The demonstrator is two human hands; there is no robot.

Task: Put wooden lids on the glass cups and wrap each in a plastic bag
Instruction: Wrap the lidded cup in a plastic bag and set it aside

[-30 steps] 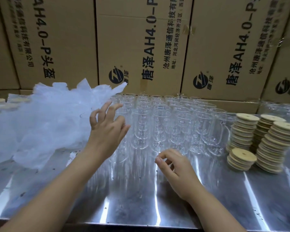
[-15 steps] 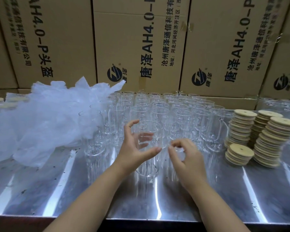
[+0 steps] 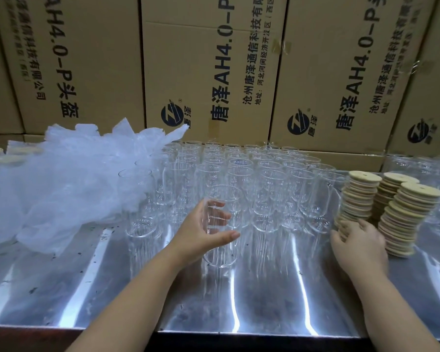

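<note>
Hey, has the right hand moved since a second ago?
Yes. The right hand went rightward, from in front of the glass cups to the wooden lid stacks. The left hand holds a glass cup.

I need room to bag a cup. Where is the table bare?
The near strip of the metal table is bare, from the plastic bags on the left to the wooden lid stacks on the right. Behind it, glass cups stand packed close.
</note>
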